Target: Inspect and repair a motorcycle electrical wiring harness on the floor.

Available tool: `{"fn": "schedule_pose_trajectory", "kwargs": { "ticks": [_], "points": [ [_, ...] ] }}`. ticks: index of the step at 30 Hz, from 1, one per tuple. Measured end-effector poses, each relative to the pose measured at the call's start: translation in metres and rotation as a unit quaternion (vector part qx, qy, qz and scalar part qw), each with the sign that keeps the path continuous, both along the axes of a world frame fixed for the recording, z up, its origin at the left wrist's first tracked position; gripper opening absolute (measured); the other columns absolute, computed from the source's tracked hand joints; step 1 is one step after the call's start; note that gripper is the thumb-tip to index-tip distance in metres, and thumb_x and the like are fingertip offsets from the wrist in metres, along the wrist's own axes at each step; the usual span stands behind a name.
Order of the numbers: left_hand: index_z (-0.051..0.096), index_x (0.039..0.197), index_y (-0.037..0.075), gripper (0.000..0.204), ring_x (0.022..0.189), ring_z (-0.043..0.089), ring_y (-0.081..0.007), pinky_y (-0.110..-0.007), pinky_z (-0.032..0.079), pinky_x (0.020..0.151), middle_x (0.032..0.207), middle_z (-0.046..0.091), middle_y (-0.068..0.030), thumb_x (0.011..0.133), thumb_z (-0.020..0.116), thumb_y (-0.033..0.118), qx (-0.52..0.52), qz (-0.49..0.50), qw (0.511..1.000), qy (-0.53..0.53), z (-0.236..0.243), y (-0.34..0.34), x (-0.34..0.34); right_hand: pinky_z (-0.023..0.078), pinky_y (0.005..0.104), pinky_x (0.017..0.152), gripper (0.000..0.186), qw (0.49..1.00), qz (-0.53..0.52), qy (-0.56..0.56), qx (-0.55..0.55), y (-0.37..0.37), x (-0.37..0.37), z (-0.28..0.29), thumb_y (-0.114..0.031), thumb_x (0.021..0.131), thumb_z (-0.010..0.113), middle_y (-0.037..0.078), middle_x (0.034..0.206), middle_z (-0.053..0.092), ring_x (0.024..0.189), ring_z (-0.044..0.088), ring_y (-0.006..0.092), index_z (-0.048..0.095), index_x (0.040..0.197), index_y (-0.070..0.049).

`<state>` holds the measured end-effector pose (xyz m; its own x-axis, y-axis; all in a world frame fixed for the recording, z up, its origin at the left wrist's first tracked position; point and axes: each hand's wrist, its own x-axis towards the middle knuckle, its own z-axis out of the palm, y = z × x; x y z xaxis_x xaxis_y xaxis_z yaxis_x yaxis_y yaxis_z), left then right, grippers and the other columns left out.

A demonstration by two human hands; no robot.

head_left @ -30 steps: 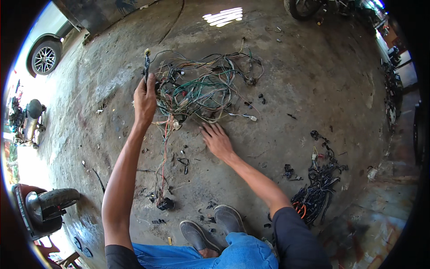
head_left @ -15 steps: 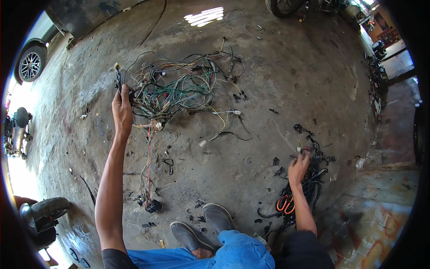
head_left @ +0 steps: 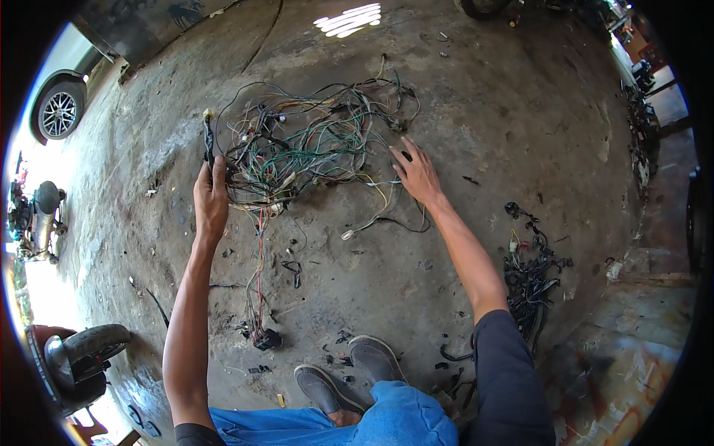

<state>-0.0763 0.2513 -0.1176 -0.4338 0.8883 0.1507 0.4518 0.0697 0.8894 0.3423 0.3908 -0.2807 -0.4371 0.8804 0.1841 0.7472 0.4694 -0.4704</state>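
Note:
A loose tangle of wires [head_left: 312,152], mostly green with some black, red and yellow strands, lies spread on the concrete floor. At its left edge my left hand [head_left: 212,201] is closed around a black-taped wire branch [head_left: 209,137], whose pale tip points away from me. My right hand [head_left: 420,175] reaches over the tangle's right side with its fingers apart, above a small black piece partly covered by them. A white connector [head_left: 347,235] ends one strand nearer me. Red and pale wires run down to a black connector block [head_left: 268,340].
To the right lies a pile of black wiring scraps [head_left: 529,282], partly behind my right sleeve. My shoes [head_left: 378,359] stand at the near side among small black scraps. Wheels of vehicles [head_left: 61,111] and a tire [head_left: 97,340] show at the left.
My right hand has left the black scrap pile and swung up and left to the tangle's right side. Orange-handled scissors on that pile are now hidden. My left hand keeps its hold.

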Motion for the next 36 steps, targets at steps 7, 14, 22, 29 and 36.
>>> {"fn": "schedule_pose_trajectory", "kwargs": {
  "ticks": [7, 14, 22, 29, 36],
  "points": [
    [0.06, 0.091, 0.003, 0.041, 0.07, 0.04, -0.0083, -0.029, 0.035, 0.063, 0.076, 0.048, 0.0028, 0.108, 0.052, 0.039, 0.01, -0.019, 0.998, -0.059, -0.018, -0.002, 0.029, 0.054, 0.0412, 0.094, 0.031, 0.997, -0.001, -0.064, 0.043, -0.009, 0.052, -0.01, -0.007, 0.093, 0.063, 0.01, 0.124, 0.065, 0.119, 0.06, 0.0312, 0.071, 0.122, -0.012],
    [0.062, 0.093, -0.003, 0.036, 0.072, 0.046, -0.0114, -0.028, 0.04, 0.067, 0.083, 0.054, -0.0051, 0.108, 0.053, 0.028, -0.007, -0.101, 0.995, -0.012, -0.007, -0.03, 0.055, 0.055, 0.0422, 0.085, 0.04, 0.959, -0.245, 0.085, 0.116, -0.109, 0.143, 0.049, 0.003, 0.088, 0.063, 0.015, 0.116, 0.067, 0.105, 0.068, 0.0323, 0.067, 0.126, -0.007],
    [0.066, 0.09, -0.004, 0.036, 0.069, 0.052, -0.0152, -0.032, 0.043, 0.063, 0.082, 0.057, -0.0084, 0.106, 0.056, 0.026, -0.016, -0.1, 0.995, -0.011, -0.022, -0.034, 0.086, 0.045, 0.0497, 0.1, 0.029, 0.963, -0.256, -0.075, 0.041, -0.234, 0.16, 0.064, 0.003, 0.083, 0.064, 0.021, 0.121, 0.06, 0.117, 0.057, 0.0415, 0.065, 0.112, 0.0],
    [0.067, 0.091, -0.004, 0.035, 0.078, 0.055, -0.0326, -0.041, 0.045, 0.072, 0.091, 0.054, -0.017, 0.104, 0.059, 0.028, -0.057, -0.177, 0.98, 0.062, -0.028, -0.041, 0.126, 0.044, 0.0489, 0.1, 0.023, 0.986, -0.132, 0.055, 0.085, -0.199, 0.011, 0.044, -0.011, 0.088, 0.073, 0.013, 0.113, 0.062, 0.116, 0.056, 0.0343, 0.069, 0.11, -0.004],
    [0.069, 0.093, -0.004, 0.029, 0.09, 0.059, -0.0371, -0.046, 0.048, 0.08, 0.099, 0.059, -0.0181, 0.096, 0.068, 0.025, -0.06, -0.252, 0.957, 0.128, -0.048, -0.048, 0.145, 0.038, 0.0463, 0.096, 0.019, 0.99, -0.136, -0.034, 0.016, -0.161, -0.024, 0.013, -0.015, 0.088, 0.074, 0.009, 0.105, 0.063, 0.111, 0.054, 0.0288, 0.066, 0.103, -0.007]
  ]
}}
